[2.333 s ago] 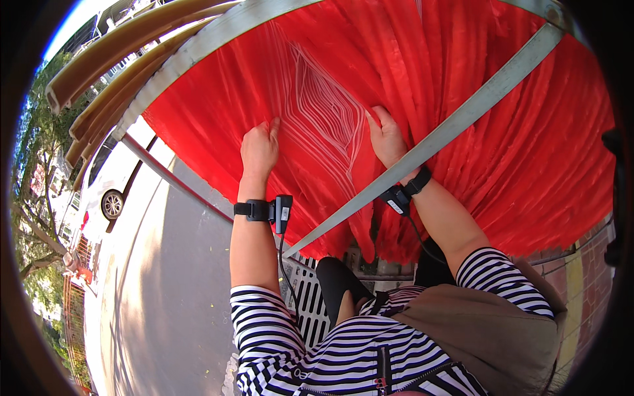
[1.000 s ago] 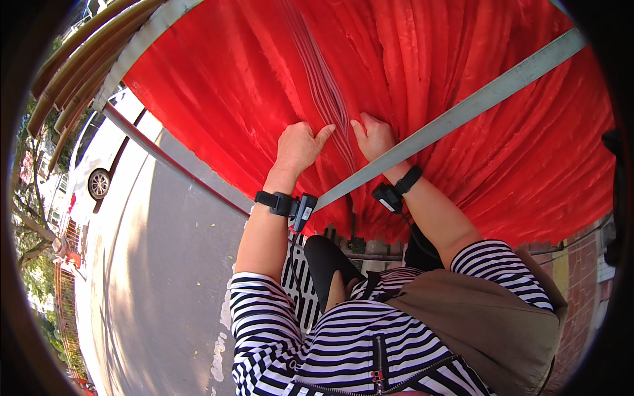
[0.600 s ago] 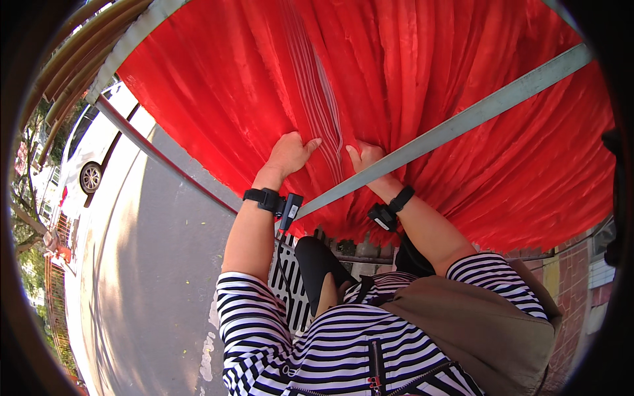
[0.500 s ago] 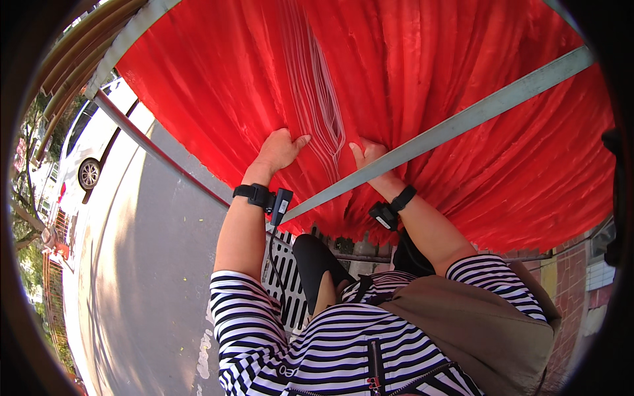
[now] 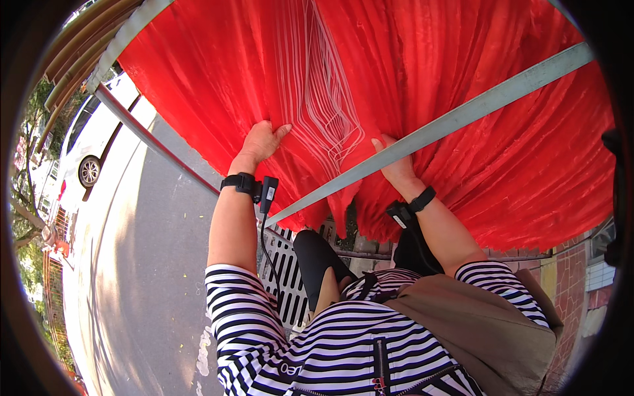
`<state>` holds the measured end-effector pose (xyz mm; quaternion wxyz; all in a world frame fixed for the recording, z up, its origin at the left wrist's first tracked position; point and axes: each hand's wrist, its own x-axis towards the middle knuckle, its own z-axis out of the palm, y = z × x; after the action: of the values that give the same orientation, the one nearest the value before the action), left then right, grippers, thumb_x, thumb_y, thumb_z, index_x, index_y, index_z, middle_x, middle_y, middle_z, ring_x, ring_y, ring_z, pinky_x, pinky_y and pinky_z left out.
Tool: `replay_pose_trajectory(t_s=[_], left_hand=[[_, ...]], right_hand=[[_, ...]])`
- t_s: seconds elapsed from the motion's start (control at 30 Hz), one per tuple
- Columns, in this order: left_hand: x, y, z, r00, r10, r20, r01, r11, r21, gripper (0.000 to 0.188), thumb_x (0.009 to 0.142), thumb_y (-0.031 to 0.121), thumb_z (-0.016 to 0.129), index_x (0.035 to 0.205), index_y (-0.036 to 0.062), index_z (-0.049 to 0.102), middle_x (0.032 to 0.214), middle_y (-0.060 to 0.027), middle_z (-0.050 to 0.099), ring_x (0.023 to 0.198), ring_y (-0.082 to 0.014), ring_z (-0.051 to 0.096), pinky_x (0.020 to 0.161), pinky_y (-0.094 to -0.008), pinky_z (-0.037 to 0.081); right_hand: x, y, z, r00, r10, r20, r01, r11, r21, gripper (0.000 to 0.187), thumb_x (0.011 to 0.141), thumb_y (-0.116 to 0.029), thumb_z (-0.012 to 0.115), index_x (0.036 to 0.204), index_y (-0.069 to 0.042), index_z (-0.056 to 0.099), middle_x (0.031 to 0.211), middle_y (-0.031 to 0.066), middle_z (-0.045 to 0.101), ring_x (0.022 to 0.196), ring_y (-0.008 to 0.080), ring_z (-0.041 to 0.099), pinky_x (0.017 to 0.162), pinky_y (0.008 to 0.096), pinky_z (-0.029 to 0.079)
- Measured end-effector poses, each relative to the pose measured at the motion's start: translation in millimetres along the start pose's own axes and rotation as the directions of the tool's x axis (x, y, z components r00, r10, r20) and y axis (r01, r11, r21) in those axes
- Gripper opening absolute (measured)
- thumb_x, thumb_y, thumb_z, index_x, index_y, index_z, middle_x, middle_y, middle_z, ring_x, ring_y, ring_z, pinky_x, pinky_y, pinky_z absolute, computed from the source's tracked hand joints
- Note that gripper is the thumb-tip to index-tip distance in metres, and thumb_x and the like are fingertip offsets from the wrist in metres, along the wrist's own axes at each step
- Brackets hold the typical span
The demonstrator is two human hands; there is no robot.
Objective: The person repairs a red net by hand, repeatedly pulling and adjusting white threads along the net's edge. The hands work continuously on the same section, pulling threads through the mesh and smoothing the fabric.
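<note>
A wide bundle of long red strips [image 5: 218,86], thin and glossy like plastic film, spreads in front of me. Between its parted halves shows a fan of thin pale strings [image 5: 330,115], crossing into a diamond shape near the bottom. My left hand [image 5: 263,140] is closed on the red strips left of the strings, its thumb pointing toward them; the fingertips are sunk in the material. On the other side, my right hand [image 5: 398,166] grips the strips behind a grey metal bar [image 5: 449,129], which hides part of its fingers.
The bar slants across the bundle in front of me. A metal frame [image 5: 155,146] runs along the left side. Below are a slotted drain grate [image 5: 294,277] and grey pavement [image 5: 165,264]. A white car [image 5: 99,142] stands at the far left.
My hands have drawn farther apart, the left going left and the right going right. The gap in the red strips has widened, showing more pale strings.
</note>
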<state>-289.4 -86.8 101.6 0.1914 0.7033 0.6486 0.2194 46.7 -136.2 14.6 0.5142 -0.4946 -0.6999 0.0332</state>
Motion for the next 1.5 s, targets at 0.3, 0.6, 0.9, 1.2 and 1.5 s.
replay_pose_trajectory(t_s=[0.3,0.6,0.9,1.2,1.5], left_hand=[[9,-17,-2,0.999,0.004,-0.042,-0.002,0.999,0.051,0.064,0.096,0.055,0.063,0.098,-0.0093,0.068,0.088,-0.0289,0.069,0.092,-0.0443,0.068,0.083,-0.0472,0.054],[9,-11,5,0.999,0.037,-0.012,-0.036,0.998,0.054,0.054,0.098,0.041,0.068,0.123,-0.0062,0.064,0.101,-0.0178,0.074,0.082,-0.0253,0.071,0.071,-0.036,0.06],[-38,26,5,0.969,-0.001,0.246,-0.01,0.999,0.043,0.04,0.099,0.033,0.068,0.11,-0.0055,0.071,0.093,-0.0111,0.074,0.085,-0.0168,0.069,0.078,-0.0308,0.057],[-166,16,14,0.995,0.103,0.008,-0.063,0.664,-0.745,0.018,0.102,0.012,0.062,0.104,-0.002,0.073,0.094,-0.0053,0.075,0.09,-0.0134,0.068,0.085,-0.0292,0.055],[-173,9,200,0.999,0.021,-0.029,-0.033,0.864,-0.502,0.044,0.093,0.022,0.073,0.128,-0.0022,0.062,0.12,-0.0194,0.066,0.108,-0.0313,0.065,0.092,-0.0385,0.053]], right_hand=[[-2,11,-32,0.997,0.047,0.054,-0.044,0.997,-0.068,0.027,0.095,-0.02,0.07,0.084,0.003,0.062,0.073,0.0213,0.062,0.071,0.0391,0.061,0.066,0.0448,0.047],[-6,4,-28,0.998,0.055,0.013,-0.056,0.995,0.083,0.013,0.093,-0.012,0.065,0.09,0.002,0.066,0.082,0.0248,0.065,0.079,0.0448,0.065,0.067,0.05,0.052],[-11,12,0,0.995,0.045,0.084,-0.045,0.999,-0.003,0.027,0.097,-0.016,0.069,0.08,0.002,0.058,0.064,0.0146,0.053,0.063,0.0278,0.055,0.06,0.0406,0.042],[-14,12,7,0.995,0.047,0.084,-0.044,0.998,-0.032,0.028,0.098,-0.022,0.067,0.085,0.002,0.061,0.065,0.0159,0.053,0.064,0.0299,0.056,0.06,0.0429,0.043],[-24,27,27,0.99,0.092,0.102,-0.092,0.996,-0.006,0.025,0.096,-0.018,0.068,0.085,0.001,0.056,0.07,0.0194,0.056,0.069,0.0348,0.058,0.064,0.0445,0.045]])
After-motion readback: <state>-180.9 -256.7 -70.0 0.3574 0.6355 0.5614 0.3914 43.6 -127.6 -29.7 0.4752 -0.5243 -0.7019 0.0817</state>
